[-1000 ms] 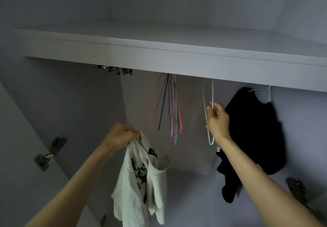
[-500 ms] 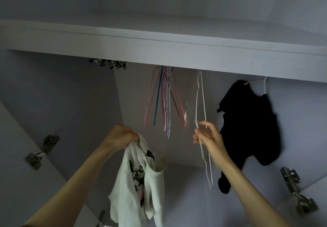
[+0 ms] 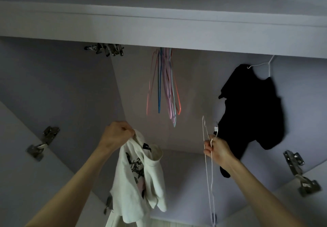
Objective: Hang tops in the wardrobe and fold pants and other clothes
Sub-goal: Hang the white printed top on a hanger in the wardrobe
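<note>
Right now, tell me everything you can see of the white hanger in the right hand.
The white hanger is a thin wire-like frame, seen nearly edge-on, so it reads as two close lines running up and down. Its hook end points up, free of the rail, beside the black top. Its lower end reaches toward the bottom of the view. The right hand pinches it below the hook. Nothing hangs on it; the white top stays apart, gripped by the left hand.

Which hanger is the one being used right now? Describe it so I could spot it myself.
Look below the wardrobe's shelf, right of the bunch of coloured hangers dangling there. The white wire hanger is pinched in the right hand, just left of the hung black top. Unlike the others, it is white, bare and off the rail.
</note>
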